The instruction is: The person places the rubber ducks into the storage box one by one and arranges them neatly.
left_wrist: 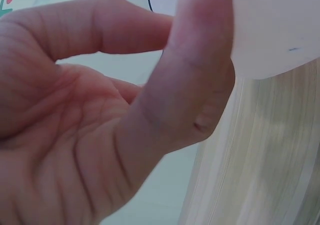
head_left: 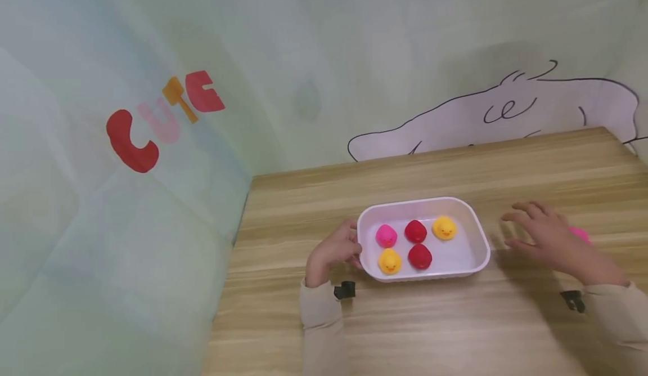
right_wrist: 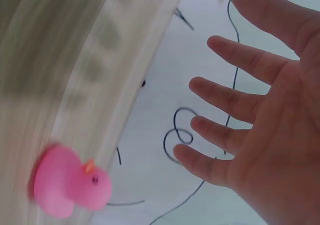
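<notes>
A shallow white tray (head_left: 458, 263) sits on the wooden table, with small toy ducks inside: a pink duck (head_left: 386, 236), yellow ducks (head_left: 444, 228) and red ones (head_left: 420, 256) whose faces hardly show. At the tray's left end my left hand (head_left: 335, 247) holds its rim and outer wall with bent fingers. In the left wrist view, the tray wall (left_wrist: 280, 30) lies right against those fingers. My right hand (head_left: 554, 240) hovers right of the tray, fingers spread and holding nothing. Another pink duck (right_wrist: 70, 182) stands on the table, mostly hidden behind that hand in the head view.
Behind the table (head_left: 304, 196) hangs a pale cloth backdrop (head_left: 304, 55) with a line drawing. On the left side it carries the coloured letters CUTE (head_left: 134, 145). A dark strap piece (head_left: 345, 290) shows at the left wrist, another (head_left: 574, 301) at the right.
</notes>
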Demonstrator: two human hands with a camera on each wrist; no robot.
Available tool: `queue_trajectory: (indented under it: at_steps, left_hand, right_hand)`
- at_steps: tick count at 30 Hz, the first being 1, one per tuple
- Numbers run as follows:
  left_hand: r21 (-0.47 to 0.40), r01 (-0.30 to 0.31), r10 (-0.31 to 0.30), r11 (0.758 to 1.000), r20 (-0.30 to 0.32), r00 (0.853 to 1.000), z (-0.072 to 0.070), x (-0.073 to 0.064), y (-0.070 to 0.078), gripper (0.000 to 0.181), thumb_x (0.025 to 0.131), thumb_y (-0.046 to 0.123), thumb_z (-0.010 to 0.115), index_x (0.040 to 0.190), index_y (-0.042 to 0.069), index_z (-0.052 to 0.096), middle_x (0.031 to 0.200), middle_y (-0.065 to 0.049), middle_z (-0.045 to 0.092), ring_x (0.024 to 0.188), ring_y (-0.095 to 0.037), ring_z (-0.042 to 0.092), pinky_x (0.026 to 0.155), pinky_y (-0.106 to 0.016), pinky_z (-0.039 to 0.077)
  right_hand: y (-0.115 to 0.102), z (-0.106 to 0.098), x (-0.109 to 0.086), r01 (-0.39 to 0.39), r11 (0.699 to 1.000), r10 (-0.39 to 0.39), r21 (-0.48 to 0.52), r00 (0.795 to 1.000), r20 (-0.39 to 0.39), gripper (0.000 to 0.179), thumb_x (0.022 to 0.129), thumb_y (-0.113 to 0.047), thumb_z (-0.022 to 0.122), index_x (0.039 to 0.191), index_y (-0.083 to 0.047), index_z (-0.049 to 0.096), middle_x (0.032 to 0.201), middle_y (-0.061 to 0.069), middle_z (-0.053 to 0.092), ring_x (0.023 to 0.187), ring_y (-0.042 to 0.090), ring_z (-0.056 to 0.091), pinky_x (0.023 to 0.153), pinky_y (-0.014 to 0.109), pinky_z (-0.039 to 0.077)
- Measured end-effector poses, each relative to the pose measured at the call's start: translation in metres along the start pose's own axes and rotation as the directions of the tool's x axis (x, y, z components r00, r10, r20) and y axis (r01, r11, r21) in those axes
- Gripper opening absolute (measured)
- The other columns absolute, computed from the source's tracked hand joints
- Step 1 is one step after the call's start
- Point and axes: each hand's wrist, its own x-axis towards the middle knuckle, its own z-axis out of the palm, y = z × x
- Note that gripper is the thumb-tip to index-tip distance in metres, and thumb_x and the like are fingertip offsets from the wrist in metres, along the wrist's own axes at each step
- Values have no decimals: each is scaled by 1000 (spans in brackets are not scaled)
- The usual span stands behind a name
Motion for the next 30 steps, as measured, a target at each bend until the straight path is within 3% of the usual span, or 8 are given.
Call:
queue_trajectory:
  at_steps: [4,11,14,23,30]
  left_hand:
    - [-2,5,-5,1000,-2,1000,0,1,-1,57,83,-13,50,137,-15,31,80,-21,57,52,-16,59,58,-36,65]
    - [18,3,-3,1000,5,1000,1,2,-2,56,86,-14,49,138,-15,30,88,-31,59,53,-15,60,59,-36,65]
    - [21,4,-3,1000,-2,1000,1,3,-2,55,86,-13,49,138,-15,31,87,-29,58,53,-16,60,59,-35,65]
    - [9,-16,16,1000,5,1000,0,4,-3,57,84,-14,50,138,-16,31,84,-23,57,54,-17,60,57,-34,64]
    - [-3,-13,13,1000,13,1000,-1,4,-4,55,84,-15,49,136,-17,31,83,-20,55,54,-17,60,57,-35,65]
  right_hand:
    - [12,-4,-9,2,1000,-2,-27,1000,-13,53,73,-10,85,119,-2,60,127,33,51,113,59,43,77,82,42]
    - [26,-9,-26,-34,998,33,-49,999,-17,54,70,-4,86,116,-2,58,123,34,49,111,61,41,71,81,43]
    - [33,-12,-33,-73,996,73,-53,997,3,52,72,-3,84,116,-3,57,124,35,48,112,62,38,71,83,41]
    - [54,-20,-51,-117,992,117,-53,993,-13,55,62,10,79,112,2,58,119,39,47,106,66,38,71,87,38]
    - [67,-20,-56,-158,987,158,-40,987,-1,43,70,10,76,109,2,59,119,38,46,106,67,37,70,90,36]
